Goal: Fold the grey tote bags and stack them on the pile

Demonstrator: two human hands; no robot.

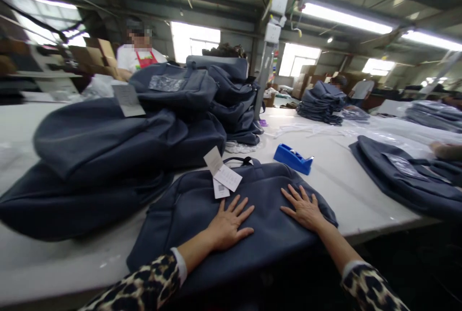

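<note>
A dark blue bag (267,200) lies flat at the front edge of the white table (332,157), its lower part reaching over the edge. White paper tags (226,178) rest on its upper part, near a thin handle. My left hand (231,224) presses on the bag just below the tags, fingers spread. To the right, my right hand (303,207) lies on the same bag, also with its fingers apart. Just behind the bag stands a blue tape dispenser (293,158), touched by neither hand.
Dark blue bags (108,142) are heaped at the left, with another stack (234,94) behind. More bags (404,171) lie at the right, beside another person's hand (445,150). A metal post (265,65) rises behind the table. A person in a red apron (144,58) stands back left.
</note>
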